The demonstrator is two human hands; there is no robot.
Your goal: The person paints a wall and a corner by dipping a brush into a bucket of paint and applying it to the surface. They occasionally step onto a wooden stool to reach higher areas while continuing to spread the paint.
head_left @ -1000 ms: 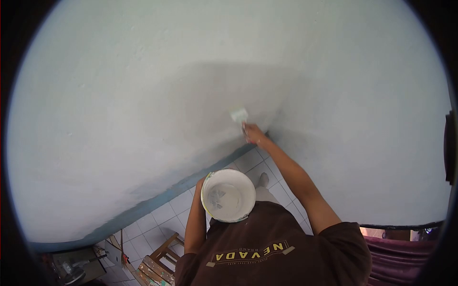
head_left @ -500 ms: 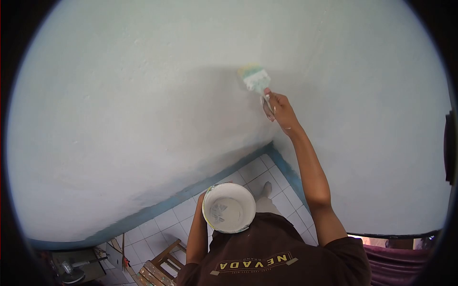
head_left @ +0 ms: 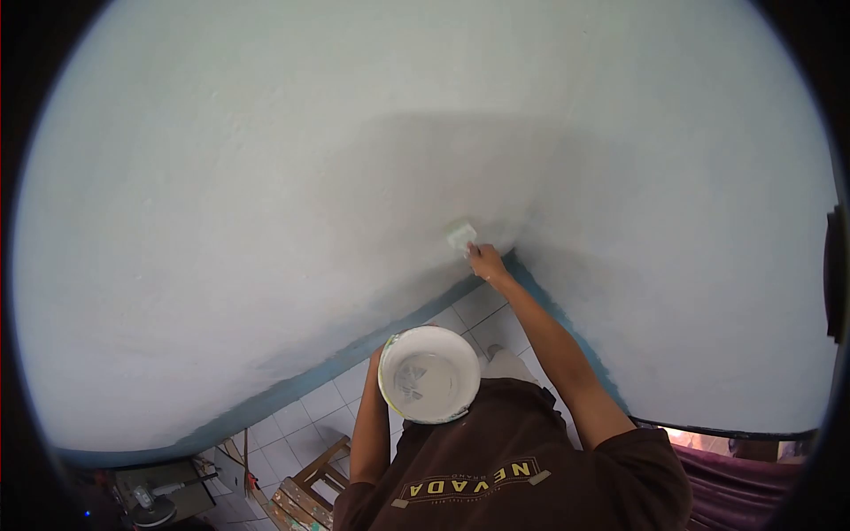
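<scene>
My right hand (head_left: 486, 263) is closed round the handle of a paintbrush (head_left: 461, 234), its pale, paint-covered bristles against the lower part of the whitish wall (head_left: 266, 195), near the corner. At my waist, a white bucket (head_left: 430, 375) with paint smears on its rim holds some pale paint. My left hand (head_left: 376, 361) is at the bucket's left side, mostly hidden behind it, with its fingers out of sight.
A blue band (head_left: 310, 379) runs along the foot of both walls above white floor tiles (head_left: 320, 400). A paint-spotted wooden stool (head_left: 305, 496) stands at lower left, beside a tool (head_left: 152, 509) on a dark surface. Purple cloth (head_left: 739, 491) hangs at lower right.
My right hand and the brush have moved down the wall, closer to the blue band. The bucket has shifted slightly up in view.
</scene>
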